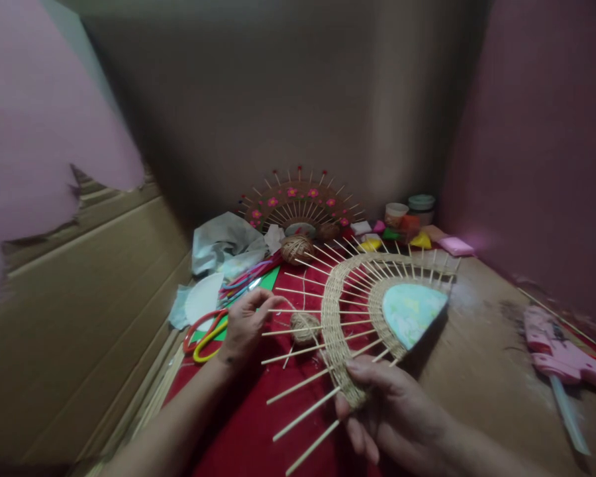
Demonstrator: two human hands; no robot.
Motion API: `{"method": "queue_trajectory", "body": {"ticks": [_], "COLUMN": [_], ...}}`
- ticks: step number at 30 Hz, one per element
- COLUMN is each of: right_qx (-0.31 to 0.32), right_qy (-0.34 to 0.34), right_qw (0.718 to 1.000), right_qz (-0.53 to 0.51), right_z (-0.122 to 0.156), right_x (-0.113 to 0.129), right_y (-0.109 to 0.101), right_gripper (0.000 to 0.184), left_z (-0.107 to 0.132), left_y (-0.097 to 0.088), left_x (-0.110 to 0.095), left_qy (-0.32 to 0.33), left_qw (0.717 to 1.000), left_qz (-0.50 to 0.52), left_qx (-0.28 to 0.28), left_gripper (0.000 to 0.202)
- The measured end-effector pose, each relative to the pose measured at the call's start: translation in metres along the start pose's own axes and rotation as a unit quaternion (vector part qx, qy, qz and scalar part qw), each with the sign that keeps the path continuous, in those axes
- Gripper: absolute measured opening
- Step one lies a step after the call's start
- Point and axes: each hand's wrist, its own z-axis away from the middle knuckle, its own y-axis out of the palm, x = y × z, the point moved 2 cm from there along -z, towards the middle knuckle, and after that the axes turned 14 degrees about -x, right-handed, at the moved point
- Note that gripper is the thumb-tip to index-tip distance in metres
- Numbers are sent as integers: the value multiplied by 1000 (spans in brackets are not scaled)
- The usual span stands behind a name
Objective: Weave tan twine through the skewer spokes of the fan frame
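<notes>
My right hand grips the lower end of a half-round woven piece made of wooden sticks fanning out from a pale blue-green half disc, with a band of twine woven through them. My left hand is closed around the outer tip of one stick, fingers pinched. A small ball of twine lies just beyond the left hand, under the sticks. A larger twine ball sits farther back.
A finished stick fan with pink flowers leans at the back wall. Red and yellow-handled scissors, a paper plate, crumpled cloth, coloured clay blocks and cups lie around. A pink glue gun rests at right. Cardboard walls enclose the red mat.
</notes>
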Motion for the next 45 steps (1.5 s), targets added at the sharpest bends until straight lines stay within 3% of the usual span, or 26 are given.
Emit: {"method": "queue_trajectory", "body": {"ticks": [6,13,16,19,26,31,37,45], "right_qx": [-4,-8,16,38,60,65,55,13], "right_qy": [30,39,44,37,39,44,41,69], "right_qw": [1000,999,999,999,997,996,997,997], "right_qz": [-8,1,3,8,-2,-30,-48,-32], "right_z": [1,4,4,4,6,8,5,4], "right_x": [-2,-3,-3,-3,-5,-9,-15,-14], "right_y": [0,-1,1,3,7,9,4,-1], "right_gripper": [22,23,25,29,33,31,30,30], "left_z": [-6,-23,-31,-38,-22,-22,-38,-32], "left_y": [-5,-18,-18,-10,27,44,46,50], "left_x": [-7,-17,-20,-15,-3,-8,-5,1], "left_qy": [143,147,114,35,-155,-163,-159,-181], "left_qw": [989,988,993,999,980,971,975,974], "left_qz": [-30,-40,-43,-22,65,93,94,104], "left_qx": [-27,-35,-2,15,109,150,125,84], "left_gripper": [6,11,12,14,22,19,20,24]}}
